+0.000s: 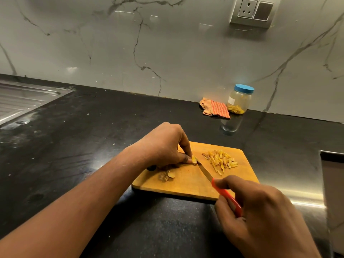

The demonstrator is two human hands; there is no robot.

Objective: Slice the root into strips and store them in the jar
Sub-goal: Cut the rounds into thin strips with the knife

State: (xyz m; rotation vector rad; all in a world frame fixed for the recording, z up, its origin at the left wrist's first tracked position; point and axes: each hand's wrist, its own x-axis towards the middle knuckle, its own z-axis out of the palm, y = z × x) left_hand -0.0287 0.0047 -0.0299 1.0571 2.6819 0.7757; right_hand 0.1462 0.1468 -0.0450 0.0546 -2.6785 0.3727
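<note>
My left hand (163,146) is curled down over the wooden cutting board (186,185), its fingertips pinching a small yellow piece of root (194,160) against the wood. My right hand (260,211) is wrapped round the red handle of the knife (204,171), and the blade tip touches the root just beside my left fingers.

To the right of the blade lies one loose pile of cut strips (221,161). A small clump of peelings (166,175) sits on the board below my left hand.

The jar (240,99) stands upright at the back of the black counter (93,146), against the marble wall and well apart from the board. Its blue lid (244,88) is on, and some yellow strips lie at the bottom. One checked orange cloth (216,108) is crumpled just to its left. A steel sink drainboard (22,101) is set in at the far left, and one wall socket (254,11) is mounted above the jar.

I count one board, one knife, one jar and one cloth.
</note>
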